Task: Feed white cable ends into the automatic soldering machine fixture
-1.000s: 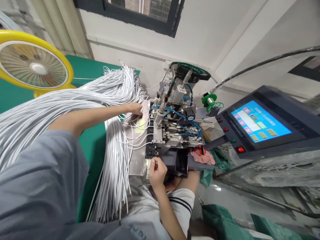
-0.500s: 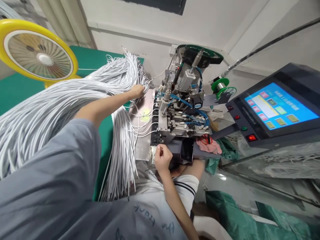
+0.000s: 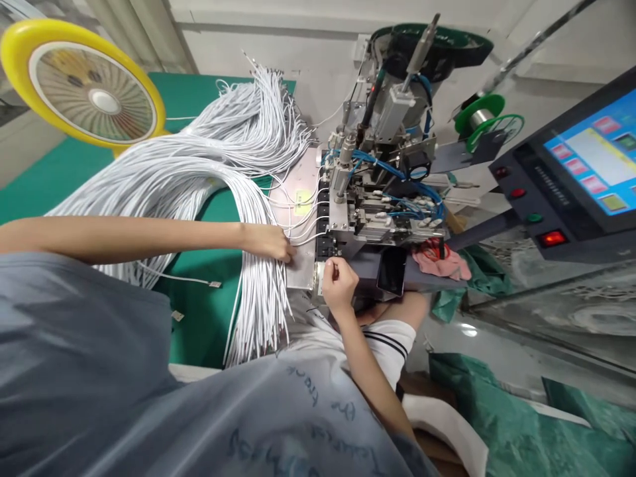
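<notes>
My left hand [image 3: 271,243] lies over the near bundle of white cables [image 3: 261,308], its fingers curled down at the bundle's right edge above a metal plate [image 3: 303,262]. What is between those fingers is hidden. My right hand [image 3: 340,285] is closed, thumb against the bent fingers, at the front corner of the machine [image 3: 342,215]; I cannot make out anything in it. Several white cables run from the bundle side across the plate into a row of black holders [image 3: 323,212] on the machine. A yellow label [image 3: 302,203] sits on the plate.
A far heap of white cables [image 3: 248,126] and a yellow fan [image 3: 106,99] stand on the green table [image 3: 209,324]. A phone [image 3: 391,270] and pink cloth [image 3: 442,260] lie right of my right hand. A control screen [image 3: 601,152] and green spool [image 3: 484,119] are further right.
My left hand has moved from the far cable heap back toward me, onto the near bundle. My right hand stays at the machine's corner. The view has shifted somewhat.
</notes>
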